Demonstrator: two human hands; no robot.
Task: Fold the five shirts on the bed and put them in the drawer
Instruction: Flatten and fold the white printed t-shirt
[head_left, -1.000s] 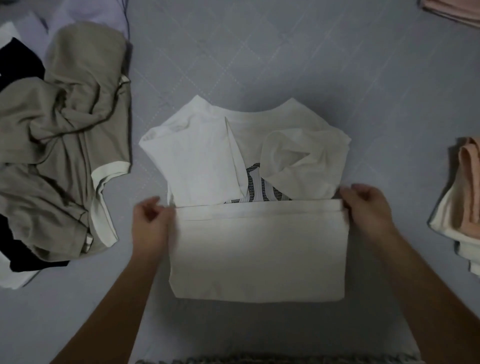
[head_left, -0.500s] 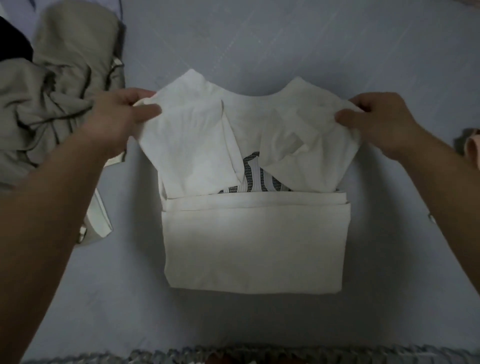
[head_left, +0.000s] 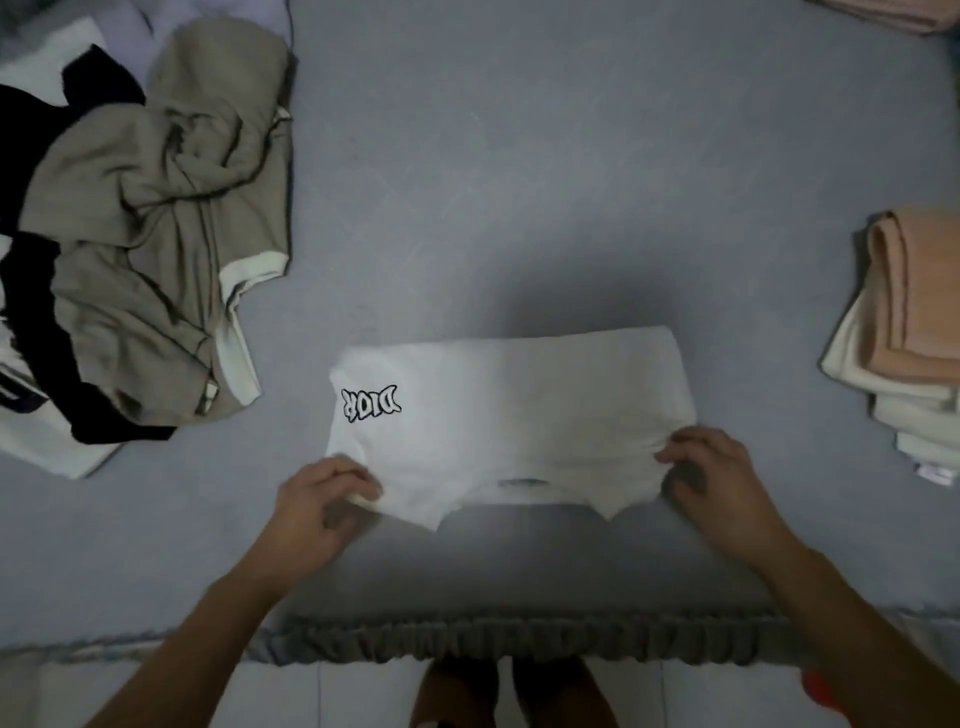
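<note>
The folding of the white cotton shirt with a black printed logo (head_left: 511, 415) looks nearly finished; the left hand (head_left: 317, 499) and right hand (head_left: 719, 483) pinch its near corners against the grey bed (head_left: 519, 182). Next, I judge, it joins the folded peach and cream stack (head_left: 904, 332); the crumpled beige shirt (head_left: 156, 218) waits.

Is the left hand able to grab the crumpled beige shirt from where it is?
Probably yes: the beige shirt lies uncovered to its left, but the left hand must first release the white shirt.

Bare bed (head_left: 545, 182) is lying open toward twelve; crumpled shirts (head_left: 156, 234) are blocking ten, folded stack (head_left: 904, 332) blocking three.
</note>
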